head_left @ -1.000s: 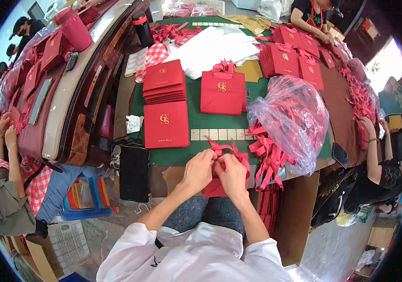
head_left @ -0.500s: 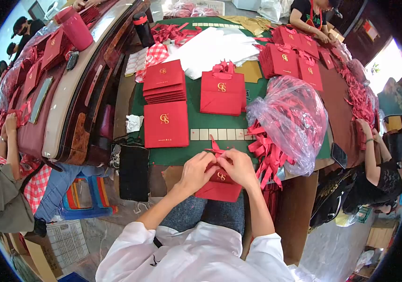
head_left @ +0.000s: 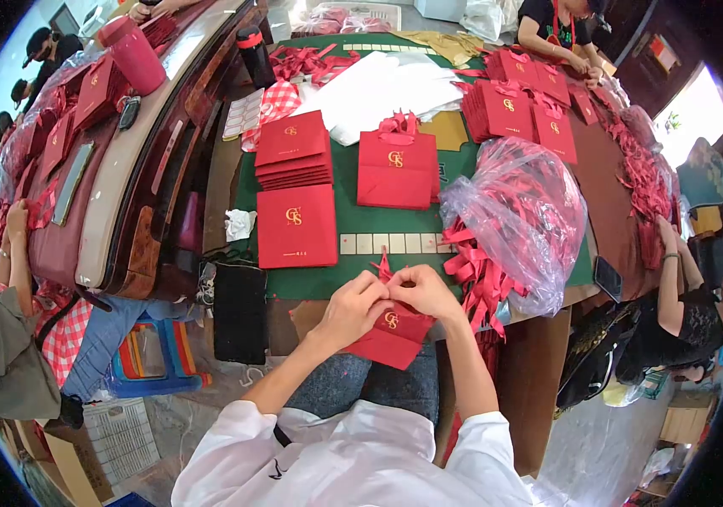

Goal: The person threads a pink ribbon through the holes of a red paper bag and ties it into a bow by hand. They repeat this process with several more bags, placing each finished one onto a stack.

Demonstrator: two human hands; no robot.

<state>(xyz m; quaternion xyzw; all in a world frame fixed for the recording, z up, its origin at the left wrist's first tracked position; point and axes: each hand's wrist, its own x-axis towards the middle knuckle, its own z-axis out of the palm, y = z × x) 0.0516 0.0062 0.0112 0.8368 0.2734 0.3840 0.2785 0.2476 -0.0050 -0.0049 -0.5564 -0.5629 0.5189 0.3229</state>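
At the table's near edge, over my lap, hangs a small red paper gift bag (head_left: 387, 340) with a gold logo, tilted a little. My left hand (head_left: 355, 306) is closed at its upper left edge, fingers curled round the bag and its red ribbon (head_left: 384, 267). With thumb and forefinger together, my right hand (head_left: 426, 292) pinches at the ribbon by the bag's top edge. The two hands' fingertips meet there and hide the exact grip. A loose ribbon end sticks up above the fingers.
Stacked flat red bags (head_left: 297, 226) lie at the left; ribboned bags (head_left: 394, 173) stand at the middle. A plastic sack of red ribbons (head_left: 522, 224) is at the right, beside a phone (head_left: 608, 279). White tiles (head_left: 388, 243) line the green mat. Several other people work around.
My hands have shifted slightly left with the bag still between them. The bag has tilted, its lower edge now slanting down to the right.
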